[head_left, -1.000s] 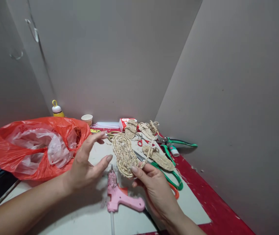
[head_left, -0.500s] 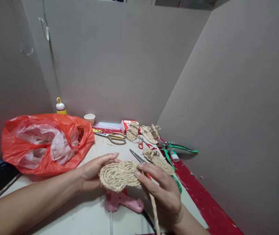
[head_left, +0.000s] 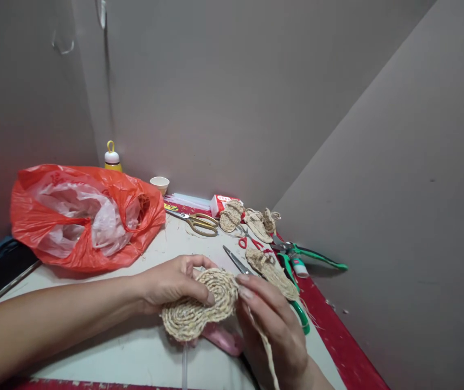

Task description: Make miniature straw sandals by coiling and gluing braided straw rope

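The woven straw sole (head_left: 199, 310) is being held just above the table (head_left: 126, 355) with both hands clamped on it, the left hand (head_left: 171, 281) pinching its upper edge and the right hand (head_left: 278, 333) pressing fingertips on its right rim, while the loose braided cord (head_left: 268, 355) is trailing down past the right palm. Directly under the hands a pink glue gun (head_left: 226, 341) is lying, so a dipping sole could be touching a hot nozzle. Just beyond the right fingers, scissors (head_left: 235, 261) are pointing their blades inward and could be snagging the cord.
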Demonstrator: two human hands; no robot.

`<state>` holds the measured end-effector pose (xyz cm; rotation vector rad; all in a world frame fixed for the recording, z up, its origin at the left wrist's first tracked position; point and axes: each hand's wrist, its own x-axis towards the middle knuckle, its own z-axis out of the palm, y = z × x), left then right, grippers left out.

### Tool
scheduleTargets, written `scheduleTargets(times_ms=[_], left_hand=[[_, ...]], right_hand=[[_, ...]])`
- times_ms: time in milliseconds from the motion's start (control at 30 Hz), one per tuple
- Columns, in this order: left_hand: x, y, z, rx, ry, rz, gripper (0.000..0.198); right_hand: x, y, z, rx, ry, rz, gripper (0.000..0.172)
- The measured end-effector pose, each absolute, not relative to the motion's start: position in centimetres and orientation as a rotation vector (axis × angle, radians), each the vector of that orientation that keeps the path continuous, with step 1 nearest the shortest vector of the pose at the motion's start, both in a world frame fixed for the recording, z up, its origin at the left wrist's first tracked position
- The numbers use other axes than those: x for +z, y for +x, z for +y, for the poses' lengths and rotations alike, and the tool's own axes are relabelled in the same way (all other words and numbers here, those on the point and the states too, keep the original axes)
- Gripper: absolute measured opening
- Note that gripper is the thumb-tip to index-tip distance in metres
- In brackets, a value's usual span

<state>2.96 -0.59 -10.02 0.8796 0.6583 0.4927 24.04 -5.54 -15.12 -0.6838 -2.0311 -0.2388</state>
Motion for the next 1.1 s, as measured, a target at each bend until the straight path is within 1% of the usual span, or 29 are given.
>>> scheduleTargets(times_ms=[33,67,133,233,333,400,467,533,633,700,767,833,967,1033,1100], left_hand=[[-10.1,3.0,-0.5,0.522,0.899,0.649,0.046],[-10.2,3.0,-0.5,0.558,0.92,0.638,0.044],[-10.4,3.0,-0.3,0.632,0.986,0.632,0.039],[-10.5,3.0,-0.2,0.693,1.157,0.696,0.034],[-10.6,3.1,-0.3,0.699,1.282,0.741,0.033],[-10.8,3.2,-0.4,0.687,1.302,0.741,0.03],[-11.1,3.4,-0.5,0.668,1.312,0.744,0.026],[-11.4,3.5,-0.6,0.656,1.317,0.75,0.024],[-11.7,3.5,-0.8,0.671,1.329,0.745,0.026],[-11.7,3.6,-1.0,0.673,1.353,0.745,0.026],[-11.4,3.6,-1.1,0.652,1.363,0.759,0.024],[-11.0,3.7,-1.3,0.614,1.344,0.774,0.019],[-10.8,3.7,-1.4,0.57,1.283,0.778,0.011],[-10.9,3.7,-1.3,0.568,1.278,0.795,0.012],[-10.9,3.6,-1.3,0.551,1.26,0.805,0.013]], right_hand=[[-15.2,24.0,-5.4,-0.194,-0.714,-2.005,0.07],[-15.2,24.0,-5.3,-0.138,-0.745,-1.97,0.068],[-15.0,23.9,-5.3,0.01,-0.838,-1.848,0.053],[-14.6,23.5,-5.4,0.383,-1.036,-1.522,0.03],[-14.2,23.0,-5.6,0.718,-1.042,-1.326,0.02],[-14.0,22.5,-5.8,0.753,-1.028,-1.355,0.023],[-14.0,22.1,-6.0,0.67,-1.043,-1.438,0.034],[-14.0,21.7,-6.3,0.581,-1.067,-1.52,0.042],[-13.9,21.3,-6.7,0.554,-1.151,-1.589,0.046],[-13.7,21.1,-6.7,0.548,-1.23,-1.58,0.04],[-13.4,21.0,-6.6,0.577,-1.296,-1.53,0.028],[-13.0,21.0,-6.5,0.7,-1.323,-1.451,0.018],[-12.6,21.1,-6.3,1.036,-1.301,-1.288,0.018],[-12.6,21.2,-6.3,1.061,-1.306,-1.287,0.019],[-12.7,21.3,-6.3,0.964,-1.322,-1.375,0.018]])
